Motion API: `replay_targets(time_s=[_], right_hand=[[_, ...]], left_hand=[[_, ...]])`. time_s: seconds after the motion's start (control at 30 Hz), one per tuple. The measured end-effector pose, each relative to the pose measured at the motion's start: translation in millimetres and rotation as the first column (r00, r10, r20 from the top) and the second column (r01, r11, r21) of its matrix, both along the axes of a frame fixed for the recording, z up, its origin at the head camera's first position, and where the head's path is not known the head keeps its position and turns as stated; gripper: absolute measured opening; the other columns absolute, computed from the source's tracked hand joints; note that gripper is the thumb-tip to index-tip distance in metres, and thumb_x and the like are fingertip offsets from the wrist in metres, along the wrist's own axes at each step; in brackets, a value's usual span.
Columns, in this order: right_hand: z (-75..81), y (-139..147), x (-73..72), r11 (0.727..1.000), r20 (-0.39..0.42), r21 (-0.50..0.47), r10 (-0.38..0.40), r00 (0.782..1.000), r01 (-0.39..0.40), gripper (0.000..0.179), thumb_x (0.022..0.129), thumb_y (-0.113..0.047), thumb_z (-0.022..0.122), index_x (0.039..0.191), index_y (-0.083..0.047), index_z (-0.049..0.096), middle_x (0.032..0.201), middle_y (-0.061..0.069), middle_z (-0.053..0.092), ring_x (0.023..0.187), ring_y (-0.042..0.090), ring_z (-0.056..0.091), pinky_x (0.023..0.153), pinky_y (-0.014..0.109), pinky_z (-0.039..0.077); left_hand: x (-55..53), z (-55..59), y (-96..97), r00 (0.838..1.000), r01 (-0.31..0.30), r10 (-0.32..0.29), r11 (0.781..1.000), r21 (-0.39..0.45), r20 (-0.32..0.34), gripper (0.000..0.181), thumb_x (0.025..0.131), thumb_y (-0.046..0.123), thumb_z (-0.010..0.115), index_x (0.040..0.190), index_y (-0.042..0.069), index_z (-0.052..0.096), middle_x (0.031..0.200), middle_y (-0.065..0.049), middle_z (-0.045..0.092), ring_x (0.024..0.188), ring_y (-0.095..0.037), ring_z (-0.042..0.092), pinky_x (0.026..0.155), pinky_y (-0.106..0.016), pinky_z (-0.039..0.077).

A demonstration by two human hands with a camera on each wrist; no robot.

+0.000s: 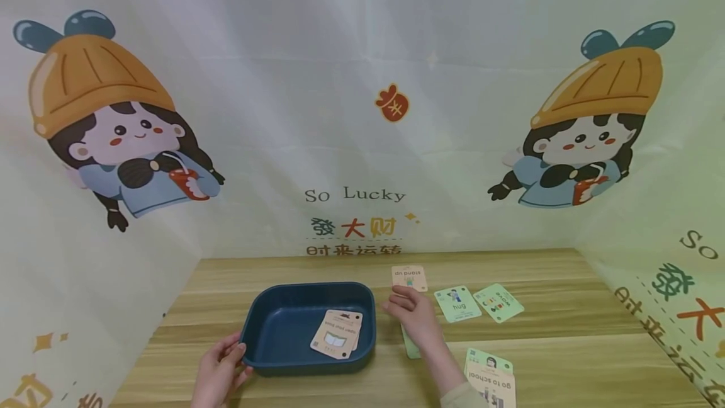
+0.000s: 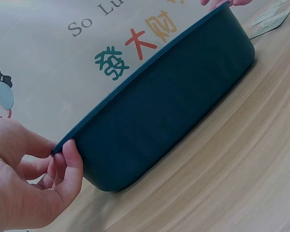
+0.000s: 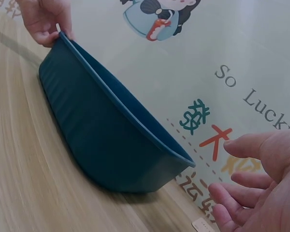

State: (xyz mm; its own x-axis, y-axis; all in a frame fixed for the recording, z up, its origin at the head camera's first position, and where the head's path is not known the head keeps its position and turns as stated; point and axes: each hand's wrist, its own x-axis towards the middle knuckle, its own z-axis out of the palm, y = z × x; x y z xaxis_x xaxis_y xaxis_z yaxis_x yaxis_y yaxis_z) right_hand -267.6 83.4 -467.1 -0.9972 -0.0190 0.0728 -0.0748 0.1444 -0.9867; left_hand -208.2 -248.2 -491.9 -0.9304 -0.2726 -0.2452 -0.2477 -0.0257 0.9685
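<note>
A dark blue plastic basin point(image 1: 283, 331) stands on the table, with a couple of overlapping beige picture cards point(image 1: 337, 334) inside; the top one shows an open book. My left hand point(image 1: 218, 370) pinches the basin's rim at its near left corner, thumb and fingers on either side in the left wrist view. My right hand point(image 1: 416, 320) is to the right of the basin, holding nothing, its fingers loosely bent and apart in the right wrist view. Just beyond its fingertips lies a beige "stand up" card point(image 1: 409, 277). Partly under that hand is a green card point(image 1: 410, 345), its face hidden.
Right of my right hand lie a green "hug" card point(image 1: 457, 305) and a green "wave" card point(image 1: 500, 303). Nearer the front, a beige "go to school" card point(image 1: 491, 386) overlaps a green card point(image 1: 472, 359). A printed cloth backdrop point(image 1: 453, 219) encloses the wooden table point(image 1: 566, 332).
</note>
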Motion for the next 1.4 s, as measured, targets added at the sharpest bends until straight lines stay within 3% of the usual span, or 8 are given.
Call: replay_targets(time_s=[0.5,0.9,1.1,1.4], right_hand=[[-9.0,12,3.6,1.0,-0.001,-0.009,0.005,1.0,-0.005,0.049,0.082,-0.014,0.067,0.123,0.005,0.05,0.117,0.026,0.056,0.107,0.032,0.058,0.084,0.032,0.052],[-12.8,28,9.9,0.999,0.032,-0.014,-0.028,0.999,0.029,0.055,0.081,-0.019,0.069,0.127,0.003,0.047,0.121,0.026,0.054,0.107,0.031,0.057,0.086,0.034,0.051],[-10.6,37,14.2,0.998,0.034,-0.007,-0.059,0.998,0.059,0.052,0.081,-0.012,0.067,0.126,0.003,0.047,0.121,0.027,0.053,0.104,0.031,0.059,0.084,0.032,0.052],[-7.1,48,20.9,0.995,0.039,0.01,-0.095,0.995,0.094,0.053,0.081,-0.014,0.068,0.127,0.002,0.048,0.121,0.025,0.054,0.105,0.03,0.058,0.085,0.032,0.052]], left_hand=[[-0.1,-3.4,-1.6,1.0,-0.004,0.004,1.0,0.004,-0.001,0.046,0.094,0.007,0.043,0.135,-0.008,0.03,0.099,-0.007,0.042,0.077,-0.01,0.05,0.062,-0.021,0.053],[0.5,-2.5,0.2,1.0,-0.001,0.001,1.0,-0.022,-0.01,0.045,0.094,0.007,0.042,0.135,-0.008,0.03,0.103,-0.01,0.043,0.076,-0.01,0.052,0.062,-0.022,0.053],[0.6,-1.0,1.1,1.0,-0.001,0.0,1.0,-0.022,-0.011,0.045,0.094,0.008,0.042,0.135,-0.008,0.03,0.106,-0.011,0.043,0.076,-0.009,0.052,0.062,-0.022,0.054],[1.4,1.9,0.9,1.0,0.006,-0.006,1.0,-0.024,-0.008,0.045,0.094,0.007,0.042,0.136,-0.007,0.03,0.107,-0.012,0.043,0.078,-0.01,0.053,0.063,-0.022,0.054]])
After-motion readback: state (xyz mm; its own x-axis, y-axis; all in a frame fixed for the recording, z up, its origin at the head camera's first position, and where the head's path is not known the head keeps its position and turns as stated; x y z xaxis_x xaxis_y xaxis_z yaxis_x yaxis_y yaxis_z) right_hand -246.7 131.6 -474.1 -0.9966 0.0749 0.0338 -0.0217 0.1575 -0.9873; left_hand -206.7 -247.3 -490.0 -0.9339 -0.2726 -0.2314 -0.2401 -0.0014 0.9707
